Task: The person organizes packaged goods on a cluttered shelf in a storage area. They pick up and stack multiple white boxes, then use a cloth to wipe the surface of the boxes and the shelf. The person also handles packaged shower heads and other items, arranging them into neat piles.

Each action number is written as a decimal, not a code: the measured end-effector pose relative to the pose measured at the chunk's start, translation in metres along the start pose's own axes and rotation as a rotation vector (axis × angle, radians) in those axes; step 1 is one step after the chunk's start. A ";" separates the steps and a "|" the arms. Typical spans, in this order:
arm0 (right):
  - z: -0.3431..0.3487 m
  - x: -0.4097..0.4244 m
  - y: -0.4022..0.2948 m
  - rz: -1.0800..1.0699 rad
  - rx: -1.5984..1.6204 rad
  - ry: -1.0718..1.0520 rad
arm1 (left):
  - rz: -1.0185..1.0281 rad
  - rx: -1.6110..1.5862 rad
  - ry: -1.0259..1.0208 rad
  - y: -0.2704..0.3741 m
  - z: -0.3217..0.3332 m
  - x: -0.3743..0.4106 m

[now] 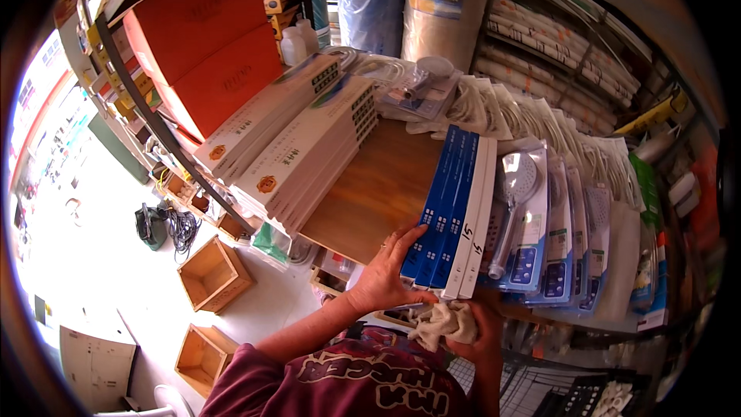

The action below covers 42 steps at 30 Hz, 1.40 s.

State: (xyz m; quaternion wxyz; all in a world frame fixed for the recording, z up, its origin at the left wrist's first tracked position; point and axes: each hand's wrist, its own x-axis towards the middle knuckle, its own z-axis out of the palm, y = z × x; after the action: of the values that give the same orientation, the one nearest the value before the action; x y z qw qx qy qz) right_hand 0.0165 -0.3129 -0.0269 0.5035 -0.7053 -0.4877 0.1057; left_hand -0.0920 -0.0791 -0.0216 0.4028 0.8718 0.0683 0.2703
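Note:
My left hand [386,277] grips the near left corner of a row of narrow cardboard boxes. Its fingers lie against the leftmost of the blue boxes [443,208], and its thumb reaches across their front ends. Two white boxes [478,220] with handwritten marks stand tight against the blue ones on the right. Bunched in my right hand [485,330] is a beige cloth [443,324], just below the front ends of the white boxes. The row rests on a brown wooden shelf board [376,185].
Stacked long white cartons [312,145] lie left of the bare board, beside large red boxes [202,40]. Packaged shower heads [521,220] stand close on the right, with bagged hoses [544,121] behind. Wooden crates [214,275] sit on the floor at left.

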 end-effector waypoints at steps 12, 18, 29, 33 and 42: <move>-0.005 -0.005 0.016 0.126 0.131 0.290 | 0.028 -0.066 0.064 0.012 -0.041 -0.019; -0.006 -0.004 0.012 0.147 -0.018 0.252 | 0.137 0.140 0.485 0.015 -0.106 -0.038; -0.009 -0.005 0.012 0.196 0.041 0.207 | -0.195 0.826 0.752 -0.021 -0.230 -0.059; -0.010 -0.006 0.013 0.197 0.053 0.224 | -0.237 0.830 0.592 -0.026 -0.248 -0.051; -0.010 -0.006 0.016 0.142 0.052 0.228 | -0.103 0.777 0.543 -0.029 -0.276 -0.046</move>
State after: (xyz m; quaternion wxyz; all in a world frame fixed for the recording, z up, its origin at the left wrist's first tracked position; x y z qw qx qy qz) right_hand 0.0291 -0.3239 -0.0374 0.5649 -0.7322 -0.3734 0.0729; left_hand -0.2729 0.1084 0.0834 0.0273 0.8513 0.3104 0.4222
